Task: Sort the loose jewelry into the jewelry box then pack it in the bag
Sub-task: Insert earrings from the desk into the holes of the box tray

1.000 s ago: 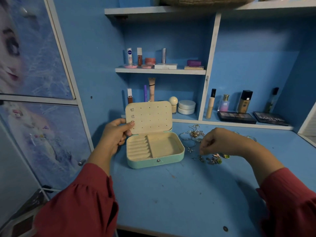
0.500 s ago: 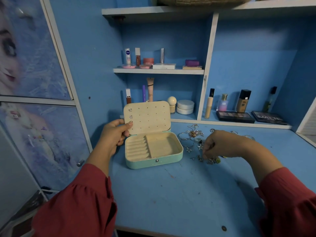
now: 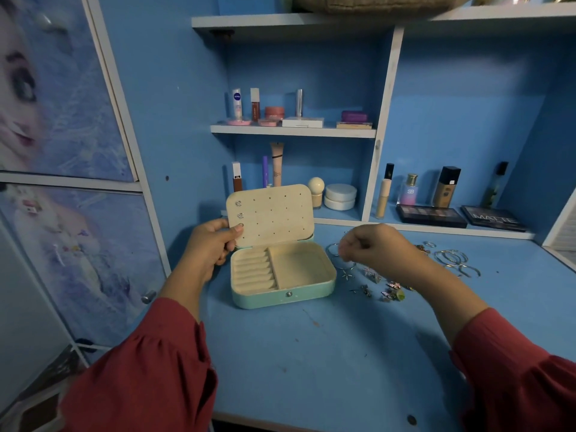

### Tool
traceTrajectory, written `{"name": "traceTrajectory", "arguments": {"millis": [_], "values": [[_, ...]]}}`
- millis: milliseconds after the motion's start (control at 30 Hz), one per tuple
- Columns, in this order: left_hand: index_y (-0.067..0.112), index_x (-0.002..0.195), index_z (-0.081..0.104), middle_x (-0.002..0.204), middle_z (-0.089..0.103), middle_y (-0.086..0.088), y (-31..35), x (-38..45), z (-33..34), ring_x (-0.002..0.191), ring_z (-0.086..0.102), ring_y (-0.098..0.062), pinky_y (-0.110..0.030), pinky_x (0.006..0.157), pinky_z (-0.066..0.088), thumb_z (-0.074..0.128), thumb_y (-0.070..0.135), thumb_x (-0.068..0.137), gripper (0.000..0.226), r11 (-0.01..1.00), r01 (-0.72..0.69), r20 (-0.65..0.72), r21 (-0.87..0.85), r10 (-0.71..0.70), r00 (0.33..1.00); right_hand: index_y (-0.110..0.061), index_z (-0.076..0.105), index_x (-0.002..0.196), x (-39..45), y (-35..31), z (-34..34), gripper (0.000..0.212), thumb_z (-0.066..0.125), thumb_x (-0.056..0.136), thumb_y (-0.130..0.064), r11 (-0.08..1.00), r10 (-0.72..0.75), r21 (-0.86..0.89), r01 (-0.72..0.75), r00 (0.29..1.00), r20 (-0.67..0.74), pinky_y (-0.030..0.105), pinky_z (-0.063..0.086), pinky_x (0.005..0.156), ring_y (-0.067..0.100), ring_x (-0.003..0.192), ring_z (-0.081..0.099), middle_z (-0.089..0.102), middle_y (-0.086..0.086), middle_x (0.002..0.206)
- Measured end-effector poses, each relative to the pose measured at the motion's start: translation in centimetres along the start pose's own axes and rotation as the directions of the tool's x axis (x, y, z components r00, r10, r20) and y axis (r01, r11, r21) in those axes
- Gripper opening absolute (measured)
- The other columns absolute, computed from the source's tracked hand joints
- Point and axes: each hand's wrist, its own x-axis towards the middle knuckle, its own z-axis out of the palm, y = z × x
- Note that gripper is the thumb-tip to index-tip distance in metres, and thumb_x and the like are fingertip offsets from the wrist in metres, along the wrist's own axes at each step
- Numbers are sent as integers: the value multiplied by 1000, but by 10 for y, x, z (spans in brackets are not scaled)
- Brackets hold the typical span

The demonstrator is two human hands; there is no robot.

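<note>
Left hand (image 3: 212,247) at the jewelry box's left rear corner, grasping the lower-left edge of the open lid (image 3: 270,213), thumb on the inner face; lid held upright.

Jewelry box (image 3: 282,275), teal shell with cream lining, sits on the blue counter (image 3: 327,353). Lid has a grid of stud holes; two small earrings (image 3: 239,209) pinned in its left column. Tray: ring slots (image 3: 253,272) on the left, one open compartment (image 3: 299,265) on the right, nothing visible in either.

Right hand (image 3: 377,247) hovers just right of the box, above the counter, fingers curled, tips pinched together toward the box. Whatever it holds is too small to make out, so can't tell if the grip has a piece.

Loose jewelry (image 3: 380,286) is scattered on the counter right of the box: small studs and charms near its front-right corner, thin hoops (image 3: 452,258) farther right.

Behind the box, shelves hold cosmetics (image 3: 417,194).
</note>
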Motion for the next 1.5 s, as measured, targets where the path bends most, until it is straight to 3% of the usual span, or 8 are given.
{"name": "traceTrajectory", "arguments": {"millis": [167, 333, 500, 567, 667, 900, 1300, 1500], "values": [[13, 107, 66, 59, 47, -2, -3, 2, -6, 36, 27, -5, -15, 35, 21, 55, 8, 94, 17, 994, 72, 25, -78, -70, 997, -20, 68, 99, 15, -29, 40, 13, 57, 92, -17, 985, -171, -24, 172, 984, 45, 9, 43, 68, 4, 79, 56, 64, -7, 92], [17, 104, 68, 79, 63, -4, 2, 0, -8, 42, 28, -5, -16, 34, 23, 60, 0, 87, 26, 995, 90, 14, -32, -89, 996, -13, 69, 102, 38, -52, 67, 19, 55, 91, -9, 974, -226, -7, 226, 974, 32, 6, 35, 64, 7, 84, 50, 65, 0, 100], [12, 98, 70, 83, 68, -9, 3, -2, -8, 42, 37, -5, -15, 35, 26, 62, -4, 84, 22, 997, 56, 13, -48, -55, 998, -8, 68, 105, 59, -70, 89, 18, 56, 91, -7, 983, -166, 77, 169, 985, -42, 17, 37, 68, 9, 84, 51, 62, -1, 90], [10, 96, 70, 83, 69, -10, 4, -2, -8, 41, 38, -5, -15, 35, 26, 61, -6, 83, 22, 996, 58, 17, -65, -57, 998, -9, 62, 106, 65, -74, 98, 17, 58, 90, -7, 985, -132, 106, 138, 989, -68, 21, 40, 64, 12, 80, 52, 56, -4, 81], [9, 97, 70, 87, 71, -13, 4, -3, -8, 42, 39, -6, -16, 35, 27, 60, -8, 82, 26, 995, 67, 15, -73, -66, 998, -13, 49, 105, 73, -79, 108, 21, 58, 88, -4, 985, -99, 131, 109, 992, -80, 34, 48, 71, 20, 78, 56, 60, 5, 84], [18, 90, 68, 86, 71, -11, 7, -5, -6, 43, 39, -6, -15, 35, 29, 59, -10, 83, 30, 993, 98, -12, -67, -99, 995, -15, 37, 99, 78, -89, 121, 24, 53, 86, -1, 977, -177, 94, 189, 976, -124, 46, 52, 75, 29, 80, 60, 62, 11, 85], [15, 91, 69, 82, 72, -7, 9, -8, -6, 41, 40, -6, -16, 35, 29, 60, -11, 82, 28, 994, 87, -18, -61, -88, 996, -16, 41, 95, 78, -84, 127, 21, 58, 87, -7, 984, -116, 116, 136, 980, -162, 40, 50, 72, 24, 80, 59, 62, 6, 86], [13, 90, 69, 78, 70, -8, 11, -8, -6, 42, 40, -6, -17, 35, 30, 60, -9, 82, 25, 997, 79, -36, -22, -80, 996, -14, 50, 97, 80, -85, 127, 10, 55, 89, -13, 991, -135, -13, 135, 979, -151, 34, 46, 71, 26, 84, 58, 65, 8, 91]]}}
